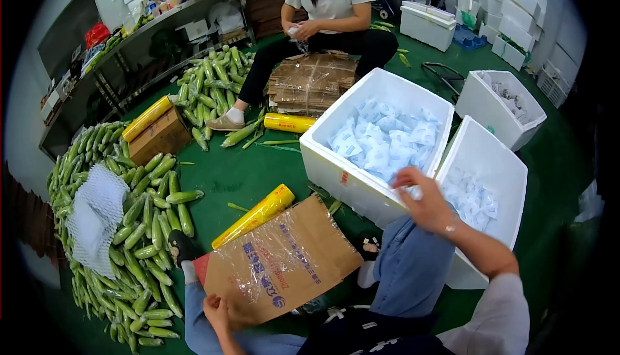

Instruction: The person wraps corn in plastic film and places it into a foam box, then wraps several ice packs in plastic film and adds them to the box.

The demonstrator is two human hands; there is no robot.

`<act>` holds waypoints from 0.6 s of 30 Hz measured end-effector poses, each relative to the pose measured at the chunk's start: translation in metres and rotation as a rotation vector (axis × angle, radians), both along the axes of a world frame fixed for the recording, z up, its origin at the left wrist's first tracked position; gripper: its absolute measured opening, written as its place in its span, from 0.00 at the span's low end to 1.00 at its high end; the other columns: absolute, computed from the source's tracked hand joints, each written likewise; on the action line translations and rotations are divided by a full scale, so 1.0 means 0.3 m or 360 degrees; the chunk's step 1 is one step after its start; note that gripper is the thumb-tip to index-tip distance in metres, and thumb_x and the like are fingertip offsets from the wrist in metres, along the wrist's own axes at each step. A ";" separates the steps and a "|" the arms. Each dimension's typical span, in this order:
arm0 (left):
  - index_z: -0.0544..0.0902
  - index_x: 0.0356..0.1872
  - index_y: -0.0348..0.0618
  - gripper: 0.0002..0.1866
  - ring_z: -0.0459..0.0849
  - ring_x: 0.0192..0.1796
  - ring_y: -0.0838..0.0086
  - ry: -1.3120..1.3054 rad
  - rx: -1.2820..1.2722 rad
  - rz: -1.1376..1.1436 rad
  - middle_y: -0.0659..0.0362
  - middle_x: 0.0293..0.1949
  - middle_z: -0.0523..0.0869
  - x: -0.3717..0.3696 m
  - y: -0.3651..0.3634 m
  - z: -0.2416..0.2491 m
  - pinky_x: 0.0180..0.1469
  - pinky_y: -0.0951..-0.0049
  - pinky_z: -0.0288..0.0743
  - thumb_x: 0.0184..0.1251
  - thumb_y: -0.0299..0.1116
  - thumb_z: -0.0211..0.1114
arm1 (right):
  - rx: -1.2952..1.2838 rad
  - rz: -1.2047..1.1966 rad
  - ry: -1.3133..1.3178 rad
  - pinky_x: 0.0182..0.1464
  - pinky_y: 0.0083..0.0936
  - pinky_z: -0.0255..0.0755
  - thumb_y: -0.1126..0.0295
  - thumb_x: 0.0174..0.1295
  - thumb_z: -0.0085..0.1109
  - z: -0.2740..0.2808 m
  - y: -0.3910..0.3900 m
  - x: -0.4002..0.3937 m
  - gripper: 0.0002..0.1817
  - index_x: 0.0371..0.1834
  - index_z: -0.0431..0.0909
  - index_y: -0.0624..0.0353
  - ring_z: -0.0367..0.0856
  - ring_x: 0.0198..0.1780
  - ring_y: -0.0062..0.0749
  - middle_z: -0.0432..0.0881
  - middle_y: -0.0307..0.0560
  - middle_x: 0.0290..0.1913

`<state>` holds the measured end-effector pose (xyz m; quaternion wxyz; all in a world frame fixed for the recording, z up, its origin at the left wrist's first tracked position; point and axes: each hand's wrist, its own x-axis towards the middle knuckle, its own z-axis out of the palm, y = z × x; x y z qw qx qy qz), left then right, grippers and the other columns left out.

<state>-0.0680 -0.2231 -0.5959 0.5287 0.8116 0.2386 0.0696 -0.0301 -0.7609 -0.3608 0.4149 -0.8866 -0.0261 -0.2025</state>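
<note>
My right hand (423,201) is above the near rim of a white foam box (345,177). Its fingers are bent but apart, and nothing plainly shows in them. Inside that box lie several white and pale-blue ice packs (381,138). My left hand (217,311) is at the left edge of a flat cardboard sheet (278,264), with its fingers curled; whatever they may hold is hidden. Clear plastic film (261,274) glints on the cardboard, which has blue and red print. Beyond it lies a yellow roll (253,216).
A second foam box (513,180) with small packs stands right of the first. Wrapped corn cobs (148,219) are piled at left, partly under white foam netting (99,216). Opposite, a seated person (329,6) handles something beside stacked cardboard (313,83). Another yellow roll (289,122) lies ahead.
</note>
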 end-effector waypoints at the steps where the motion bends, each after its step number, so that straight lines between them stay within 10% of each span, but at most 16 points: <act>1: 0.74 0.46 0.33 0.18 0.80 0.31 0.74 0.0008 0.0011 0.0021 0.53 0.34 0.80 -0.015 0.032 -0.024 0.26 0.77 0.76 0.56 0.26 0.67 | -0.0055 0.0187 0.0106 0.44 0.30 0.74 0.74 0.59 0.54 -0.027 0.048 0.058 0.11 0.44 0.72 0.64 0.83 0.40 0.39 0.82 0.52 0.37; 8: 0.73 0.47 0.33 0.20 0.79 0.37 0.73 0.0060 0.0039 0.0103 0.52 0.38 0.80 -0.045 0.087 -0.073 0.37 0.75 0.75 0.53 0.24 0.68 | -0.0264 0.0759 0.0646 0.40 0.36 0.75 0.69 0.59 0.51 -0.290 0.233 0.355 0.10 0.40 0.74 0.63 0.82 0.36 0.49 0.82 0.55 0.32; 14: 0.68 0.54 0.28 0.32 0.79 0.46 0.60 0.0159 0.0706 0.0143 0.45 0.52 0.74 -0.073 0.218 -0.251 0.51 0.66 0.73 0.50 0.30 0.73 | -0.0854 0.0534 0.1082 0.46 0.45 0.74 0.60 0.56 0.53 -0.670 0.240 0.710 0.18 0.36 0.79 0.68 0.81 0.40 0.59 0.81 0.67 0.35; 18: 0.67 0.56 0.24 0.36 0.79 0.48 0.60 0.0522 0.0375 0.0212 0.42 0.51 0.77 -0.055 0.148 -0.127 0.51 0.68 0.74 0.50 0.37 0.74 | -0.0628 0.0326 0.1102 0.50 0.43 0.73 0.53 0.58 0.53 -0.839 0.290 0.902 0.26 0.36 0.80 0.72 0.80 0.45 0.60 0.80 0.70 0.41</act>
